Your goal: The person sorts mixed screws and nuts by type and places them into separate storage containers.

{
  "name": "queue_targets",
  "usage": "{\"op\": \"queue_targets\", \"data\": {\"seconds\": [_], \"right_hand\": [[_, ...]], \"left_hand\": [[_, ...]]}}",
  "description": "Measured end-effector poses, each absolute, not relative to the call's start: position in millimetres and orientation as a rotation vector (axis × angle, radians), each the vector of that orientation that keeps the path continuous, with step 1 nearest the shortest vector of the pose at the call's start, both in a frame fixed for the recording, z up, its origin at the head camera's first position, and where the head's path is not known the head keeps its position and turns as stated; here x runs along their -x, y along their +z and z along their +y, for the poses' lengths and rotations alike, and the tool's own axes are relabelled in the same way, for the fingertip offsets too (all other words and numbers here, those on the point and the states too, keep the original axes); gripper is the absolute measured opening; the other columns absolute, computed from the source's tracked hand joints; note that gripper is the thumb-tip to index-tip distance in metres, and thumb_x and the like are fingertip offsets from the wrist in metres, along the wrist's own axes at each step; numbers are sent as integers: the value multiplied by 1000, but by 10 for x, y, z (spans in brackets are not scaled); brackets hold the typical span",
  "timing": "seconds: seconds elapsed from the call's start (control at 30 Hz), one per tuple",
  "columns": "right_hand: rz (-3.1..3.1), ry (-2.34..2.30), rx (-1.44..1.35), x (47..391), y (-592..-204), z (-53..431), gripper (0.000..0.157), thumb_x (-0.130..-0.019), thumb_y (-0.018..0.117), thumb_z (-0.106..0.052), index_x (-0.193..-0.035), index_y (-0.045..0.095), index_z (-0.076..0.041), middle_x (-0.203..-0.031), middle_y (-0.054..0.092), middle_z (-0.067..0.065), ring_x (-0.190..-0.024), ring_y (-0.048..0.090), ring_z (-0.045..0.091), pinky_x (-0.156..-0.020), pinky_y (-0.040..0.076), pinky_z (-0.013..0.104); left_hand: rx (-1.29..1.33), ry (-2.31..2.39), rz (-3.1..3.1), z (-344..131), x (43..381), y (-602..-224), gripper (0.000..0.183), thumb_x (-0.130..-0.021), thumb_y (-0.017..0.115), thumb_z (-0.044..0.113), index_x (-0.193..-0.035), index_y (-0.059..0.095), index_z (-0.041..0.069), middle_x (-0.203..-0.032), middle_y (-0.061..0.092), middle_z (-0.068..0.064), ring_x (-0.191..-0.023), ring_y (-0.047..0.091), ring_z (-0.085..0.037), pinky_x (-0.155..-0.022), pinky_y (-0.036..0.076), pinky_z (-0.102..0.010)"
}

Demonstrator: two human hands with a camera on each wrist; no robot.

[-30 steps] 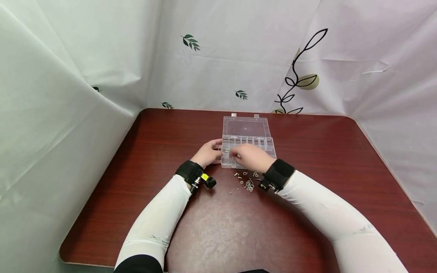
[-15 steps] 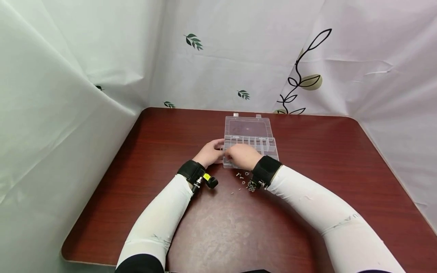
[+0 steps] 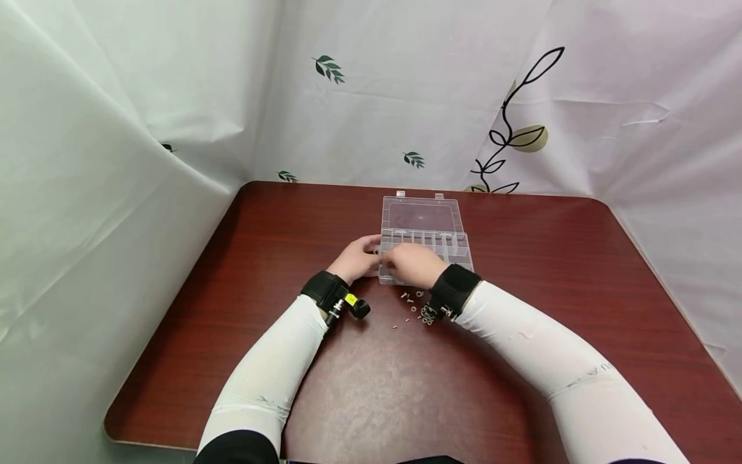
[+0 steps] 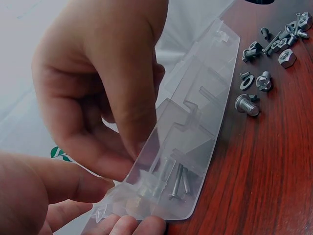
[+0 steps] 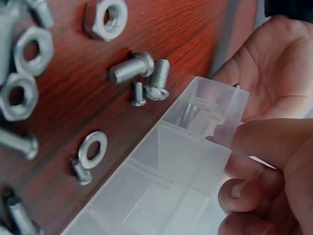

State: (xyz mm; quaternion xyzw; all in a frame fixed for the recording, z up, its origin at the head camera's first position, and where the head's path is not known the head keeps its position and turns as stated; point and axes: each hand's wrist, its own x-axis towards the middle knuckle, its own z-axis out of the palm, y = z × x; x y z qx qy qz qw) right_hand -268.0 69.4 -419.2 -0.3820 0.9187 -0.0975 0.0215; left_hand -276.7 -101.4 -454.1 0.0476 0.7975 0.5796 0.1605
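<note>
A clear plastic compartment box (image 3: 455, 241) lies with its lid (image 3: 422, 214) folded back. My left hand (image 3: 355, 259) holds the box's left end, fingertips against its wall in the left wrist view. My right hand (image 3: 413, 263) is over the left part of the box, fingers curled and reaching down into the end compartment. The right fingertips are partly hidden by the cloudy plastic, and I cannot tell whether they pinch anything. Thin screws (image 4: 178, 182) lie in that end compartment. The neighbouring compartment (image 5: 183, 152) shows bare walls in the right wrist view.
Loose hardware lies on the red-brown table (image 3: 324, 219) in front of the box: a flat washer (image 5: 93, 150), a hex nut (image 5: 106, 19), short bolts (image 5: 132, 67) and several more pieces. A white patterned curtain (image 3: 359, 116) hangs behind the table.
My right hand moved left toward the box's end and dipped its fingers in, then stayed there over the last half second. My left hand keeps its hold on the box.
</note>
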Motion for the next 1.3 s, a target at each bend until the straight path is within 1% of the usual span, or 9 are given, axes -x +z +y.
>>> {"op": "queue_targets", "data": {"seconds": [0.23, 0.33, 0.53, 0.63, 0.77, 0.93, 1.1, 1.3], "right_hand": [[2871, -401, 1198, 2571, -4104, 840, 10, -93, 63, -9, -94, 73, -11, -88, 70, -2, -78, 63, 15, -72, 52, 35], [2913, -428, 1181, 2488, -4075, 944, 8, -94, 64, -13, -94, 73, -12, -89, 69, -3, -78, 63, 12, -71, 52, 34], [2939, -435, 1098, 2291, -4048, 1174, 5, -92, 67, -16, -87, 69, -17, -79, 64, -8, -69, 56, 8, -64, 49, 31], [2909, -388, 1055, 2203, -4080, 1287, 9, -90, 69, -18, -82, 66, -19, -71, 59, -10, -62, 51, 7, -58, 45, 29], [2852, -321, 1004, 2112, -4133, 1394, 14, -87, 72, -19, -76, 64, -21, -64, 53, -12, -58, 47, 7, -53, 41, 28], [2848, -298, 1020, 2076, -4199, 1439, 15, -85, 73, -18, -74, 63, -22, -64, 52, -12, -59, 47, 7, -54, 41, 28], [2857, -243, 1043, 2076, -4269, 1447, 20, -84, 73, -18, -70, 60, -22, -62, 50, -12, -57, 46, 7, -54, 41, 28], [2860, -210, 1060, 2065, -4305, 1441, 18, -82, 72, -14, -69, 61, -20, -61, 51, -10, -57, 48, 8, -54, 44, 30]], "left_hand": [[-127, 1694, 2233, -1007, 2738, -4513, 61, -95, 57, 1, -152, 39, 12, -141, 52, -17, -112, 62, -28, -80, 58, -36], [-117, 1729, 2197, -1004, 2740, -4519, 62, -94, 56, -1, -153, 38, 11, -140, 52, -17, -109, 63, -27, -79, 58, -37], [-99, 1761, 2172, -999, 2743, -4524, 63, -94, 57, -2, -153, 38, 11, -139, 52, -17, -107, 64, -26, -79, 58, -37], [-96, 1748, 2185, -1000, 2731, -4514, 63, -94, 57, -1, -153, 38, 11, -140, 51, -17, -108, 63, -27, -80, 58, -38], [-99, 1734, 2193, -998, 2726, -4510, 63, -94, 58, 0, -153, 38, 11, -141, 51, -17, -111, 62, -28, -81, 58, -38], [-87, 1742, 2195, -1003, 2739, -4528, 62, -94, 58, 0, -152, 40, 12, -141, 51, -17, -110, 63, -27, -80, 58, -38], [-104, 1738, 2197, -1000, 2737, -4533, 63, -94, 58, 1, -152, 39, 12, -140, 52, -17, -106, 64, -27, -80, 58, -38], [-101, 1734, 2208, -1003, 2735, -4532, 62, -94, 59, 1, -152, 40, 12, -140, 52, -17, -107, 64, -27, -80, 58, -37]]}}
